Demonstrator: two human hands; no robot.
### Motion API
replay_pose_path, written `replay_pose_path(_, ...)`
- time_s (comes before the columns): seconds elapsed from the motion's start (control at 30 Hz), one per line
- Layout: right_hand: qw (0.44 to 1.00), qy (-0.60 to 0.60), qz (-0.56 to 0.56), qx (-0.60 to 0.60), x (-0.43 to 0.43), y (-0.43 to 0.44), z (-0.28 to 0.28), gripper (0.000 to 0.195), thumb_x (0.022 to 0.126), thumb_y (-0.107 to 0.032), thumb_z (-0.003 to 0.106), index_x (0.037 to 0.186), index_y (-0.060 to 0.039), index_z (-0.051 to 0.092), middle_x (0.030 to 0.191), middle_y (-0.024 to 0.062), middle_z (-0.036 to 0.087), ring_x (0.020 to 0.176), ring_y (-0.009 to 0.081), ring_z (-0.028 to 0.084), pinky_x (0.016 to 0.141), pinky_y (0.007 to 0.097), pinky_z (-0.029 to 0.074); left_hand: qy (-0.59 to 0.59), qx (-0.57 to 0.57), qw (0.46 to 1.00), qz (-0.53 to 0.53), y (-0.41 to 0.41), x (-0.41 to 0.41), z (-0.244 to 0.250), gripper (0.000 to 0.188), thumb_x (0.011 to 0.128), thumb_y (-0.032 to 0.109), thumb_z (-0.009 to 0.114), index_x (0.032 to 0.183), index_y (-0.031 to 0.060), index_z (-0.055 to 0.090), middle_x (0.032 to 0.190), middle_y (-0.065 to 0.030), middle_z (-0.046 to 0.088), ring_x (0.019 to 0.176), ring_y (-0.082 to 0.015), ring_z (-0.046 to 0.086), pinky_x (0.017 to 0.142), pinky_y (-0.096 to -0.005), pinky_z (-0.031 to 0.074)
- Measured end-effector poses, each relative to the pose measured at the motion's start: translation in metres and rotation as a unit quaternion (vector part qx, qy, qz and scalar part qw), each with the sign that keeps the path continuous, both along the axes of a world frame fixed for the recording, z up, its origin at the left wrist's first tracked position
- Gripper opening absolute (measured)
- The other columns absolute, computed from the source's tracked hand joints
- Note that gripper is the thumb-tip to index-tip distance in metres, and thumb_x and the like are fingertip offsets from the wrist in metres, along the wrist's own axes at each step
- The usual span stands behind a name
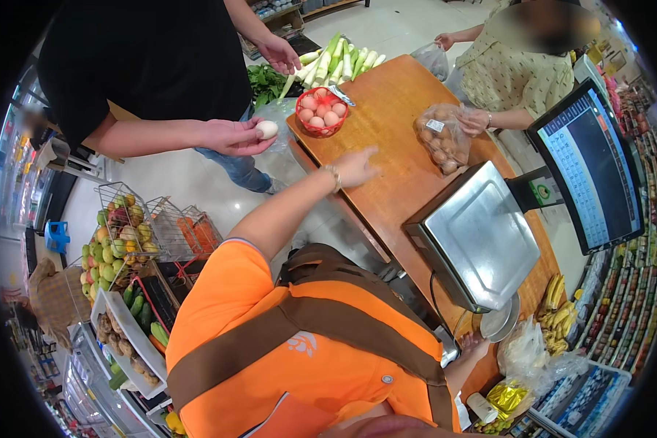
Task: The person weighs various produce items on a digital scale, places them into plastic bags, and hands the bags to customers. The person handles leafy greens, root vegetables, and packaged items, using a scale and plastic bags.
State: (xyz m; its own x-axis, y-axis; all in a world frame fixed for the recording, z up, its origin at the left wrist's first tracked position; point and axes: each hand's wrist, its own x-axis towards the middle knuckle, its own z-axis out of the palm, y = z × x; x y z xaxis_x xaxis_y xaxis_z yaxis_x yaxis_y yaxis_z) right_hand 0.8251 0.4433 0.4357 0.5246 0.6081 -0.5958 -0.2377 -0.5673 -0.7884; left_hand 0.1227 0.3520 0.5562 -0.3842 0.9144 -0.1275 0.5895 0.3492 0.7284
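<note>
My left hand [355, 167], with a beaded bracelet at its wrist, reaches over the wooden counter [394, 82], fingers apart and holding nothing. Beyond it stands a red plastic basket of brown eggs [322, 112]. A person in black holds a pale egg [267, 130] to the left of the basket. Another person's hand touches a clear plastic bag of round brown items [442, 139]. A steel-topped weighing scale [484, 235] lies between my hands. My right hand [473, 345] is low beside round metal dishes [501, 320]; its grip is partly hidden.
A touchscreen monitor [591, 169] rises at the right. Bananas [557, 317] and plastic bags [525, 350] lie near the counter's right end. Leafy stalks [339, 63] lie beyond it. Wire baskets of fruit [115, 246] and a white tray of root vegetables [128, 347] stand left.
</note>
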Motion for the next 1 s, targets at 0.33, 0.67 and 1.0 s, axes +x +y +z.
replay_pose_path(0.33,0.913,-0.153,0.156,0.346,-0.248,-0.01,0.139,0.023,0.099,-0.012,0.056,0.118,0.0011,0.058,0.089,0.0056,0.058,0.074,0.011,0.053,0.063,0.0253,0.045,-0.174,-0.091,0.979,0.059,-0.157,0.018,-0.071,0.057,0.091,0.04,0.066,0.129,-0.0006,0.056,0.101,-0.0173,0.072,0.085,-0.0279,0.07,0.08,-0.0378,0.054)
replay_pose_path(0.67,0.775,-0.209,0.251,0.541,-0.374,0.014,0.289,0.017,0.1,-0.009,0.058,0.111,0.002,0.064,0.084,0.0048,0.062,0.073,0.0094,0.057,0.069,0.0237,0.049,-0.254,-0.065,0.962,0.079,-0.174,-0.005,-0.082,0.048,0.093,0.029,0.067,0.128,-0.0025,0.056,0.087,-0.0114,0.07,0.073,-0.0169,0.066,0.069,-0.0315,0.053)
replay_pose_path(1.0,0.821,-0.332,0.326,0.331,-0.268,0.035,0.208,0.023,0.09,-0.011,0.065,0.112,-0.0043,0.067,0.092,0.0063,0.068,0.082,0.016,0.061,0.073,0.0301,0.05,-0.312,-0.139,0.939,-0.027,-0.109,0.023,-0.075,0.043,0.099,0.028,0.062,0.129,-0.0022,0.055,0.095,-0.0055,0.067,0.075,-0.0125,0.066,0.068,-0.0257,0.053)
